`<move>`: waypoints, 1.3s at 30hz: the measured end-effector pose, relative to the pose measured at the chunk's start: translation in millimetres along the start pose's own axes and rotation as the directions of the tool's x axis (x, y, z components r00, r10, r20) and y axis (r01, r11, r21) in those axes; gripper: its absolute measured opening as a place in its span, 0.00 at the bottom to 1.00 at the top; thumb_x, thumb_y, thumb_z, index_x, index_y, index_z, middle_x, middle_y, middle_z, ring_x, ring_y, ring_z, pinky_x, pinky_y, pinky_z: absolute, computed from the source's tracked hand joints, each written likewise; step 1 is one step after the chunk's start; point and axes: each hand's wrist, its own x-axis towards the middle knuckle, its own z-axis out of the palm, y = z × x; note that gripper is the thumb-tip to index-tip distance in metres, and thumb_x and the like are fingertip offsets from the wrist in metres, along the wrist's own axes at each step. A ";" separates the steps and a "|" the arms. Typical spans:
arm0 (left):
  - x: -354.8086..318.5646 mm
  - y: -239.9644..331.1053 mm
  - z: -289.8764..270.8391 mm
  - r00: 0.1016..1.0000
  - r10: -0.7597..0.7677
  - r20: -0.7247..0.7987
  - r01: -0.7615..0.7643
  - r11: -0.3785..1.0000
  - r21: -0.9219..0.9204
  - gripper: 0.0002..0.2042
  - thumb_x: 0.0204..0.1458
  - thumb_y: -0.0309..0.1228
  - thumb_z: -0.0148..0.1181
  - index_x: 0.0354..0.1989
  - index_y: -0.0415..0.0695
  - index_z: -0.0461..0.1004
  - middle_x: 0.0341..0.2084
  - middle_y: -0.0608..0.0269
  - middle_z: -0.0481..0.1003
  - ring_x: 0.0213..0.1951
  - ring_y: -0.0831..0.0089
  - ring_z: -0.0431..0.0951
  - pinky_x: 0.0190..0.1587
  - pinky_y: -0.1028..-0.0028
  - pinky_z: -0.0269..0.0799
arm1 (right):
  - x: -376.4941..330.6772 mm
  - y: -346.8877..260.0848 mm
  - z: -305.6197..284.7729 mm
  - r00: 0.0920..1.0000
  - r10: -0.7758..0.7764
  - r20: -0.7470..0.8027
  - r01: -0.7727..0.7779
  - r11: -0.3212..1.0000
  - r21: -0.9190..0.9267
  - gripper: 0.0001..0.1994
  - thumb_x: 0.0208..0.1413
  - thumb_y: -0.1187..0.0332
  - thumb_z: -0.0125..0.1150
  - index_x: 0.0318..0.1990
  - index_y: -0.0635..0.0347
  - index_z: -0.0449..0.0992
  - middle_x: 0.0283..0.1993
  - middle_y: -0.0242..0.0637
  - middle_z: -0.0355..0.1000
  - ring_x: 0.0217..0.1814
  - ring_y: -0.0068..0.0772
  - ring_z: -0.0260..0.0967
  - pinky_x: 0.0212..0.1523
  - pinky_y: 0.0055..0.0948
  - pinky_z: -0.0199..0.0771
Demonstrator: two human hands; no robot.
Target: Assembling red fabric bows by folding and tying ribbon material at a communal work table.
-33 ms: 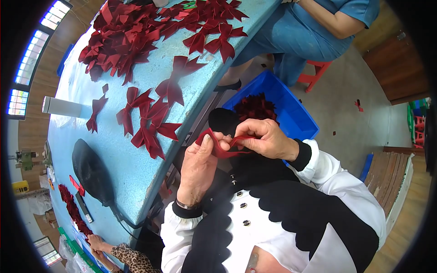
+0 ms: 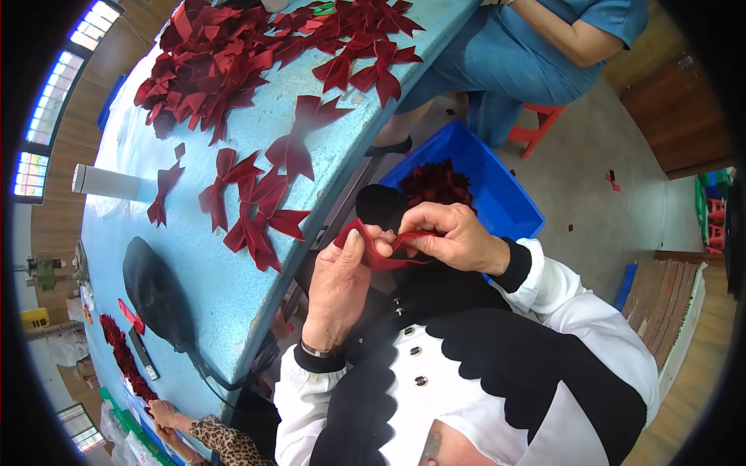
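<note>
Above my lap I hold a dark red velvet ribbon (image 2: 378,258) between both hands. My left hand (image 2: 342,283) is closed on its left part, thumb up. My right hand (image 2: 449,233) pinches the other part between thumb and fingers. The ribbon is bent into a curve, and some of it is hidden by my fingers. On the blue table to the left lie several dark red bows (image 2: 260,213), the closest things to my left hand. Beyond them rises a big heap of red bows (image 2: 206,66).
A blue bin (image 2: 505,194) with dark red pieces stands on the floor just beyond my right hand. The table edge (image 2: 342,167) runs along my left. On the table are a white cylinder (image 2: 105,182) and a black mesh object (image 2: 155,291). Two co-workers sit nearby.
</note>
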 end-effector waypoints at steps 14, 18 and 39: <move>1.1 -5.1 0.8 0.999 0.037 -0.012 -0.037 0.999 -0.040 0.14 0.60 0.36 0.45 0.41 0.37 0.71 0.31 0.59 0.76 0.45 0.68 0.72 0.54 0.68 0.62 | 3.4 2.0 0.7 0.987 -0.162 0.004 0.161 0.986 0.043 0.06 0.48 0.74 0.64 0.34 0.65 0.77 0.28 0.35 0.74 0.26 0.25 0.71 0.27 0.20 0.70; 1.9 -7.5 1.7 0.999 0.046 -0.012 -0.046 0.998 -0.053 0.14 0.61 0.36 0.44 0.41 0.38 0.71 0.32 0.59 0.76 0.45 0.67 0.72 0.56 0.67 0.61 | 5.0 13.1 6.3 0.965 -0.250 -0.084 0.257 0.963 0.084 0.06 0.47 0.74 0.64 0.34 0.65 0.77 0.26 0.34 0.73 0.25 0.23 0.70 0.26 0.19 0.69; 1.1 -10.0 -2.5 0.998 0.052 0.020 -0.048 0.988 -0.148 0.14 0.61 0.36 0.43 0.43 0.38 0.70 0.30 0.60 0.75 0.44 0.65 0.73 0.58 0.64 0.59 | -0.3 -7.3 6.7 0.995 -0.094 -0.043 0.100 0.981 0.169 0.05 0.48 0.74 0.64 0.32 0.64 0.76 0.23 0.32 0.70 0.22 0.19 0.66 0.21 0.17 0.63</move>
